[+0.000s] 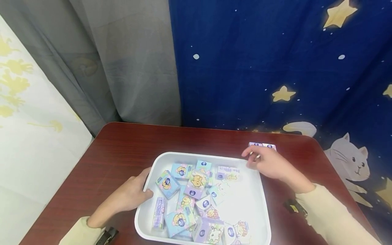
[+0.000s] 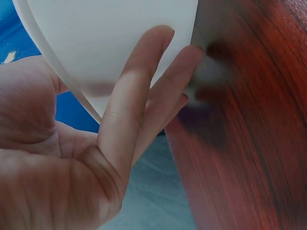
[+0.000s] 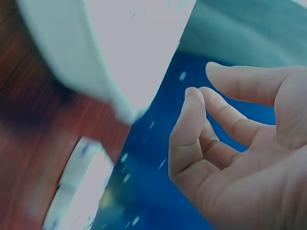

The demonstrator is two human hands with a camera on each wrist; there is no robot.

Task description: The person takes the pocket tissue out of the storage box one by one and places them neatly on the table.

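Note:
A white plastic tray (image 1: pixel 251 200) sits on the table, filled mostly on its left and front side with pastel cartoon-printed tissue packs (image 1: pixel 179 219), some blue, some purple, lying at mixed angles. My left hand (image 1: pixel 134 192) grips the tray's left rim, thumb over the inside; in the left wrist view the fingers (image 2: pixel 127 103) lie along the outer wall. Over the tray's far right corner hovers my right hand (image 1: pixel 269 163), fingers loosely bent and nothing between them. Just beyond it, two small packs (image 1: pixel 269 146) lie side by side on the table, partly hidden by the hand.
The dark red wooden table (image 1: pixel 122 146) ends at its back edge near a grey curtain (image 1: pixel 137 68) and a blue star-printed curtain (image 1: pixel 229 68). At the left hangs a white cloth (image 1: pixel 30 153) with yellow prints.

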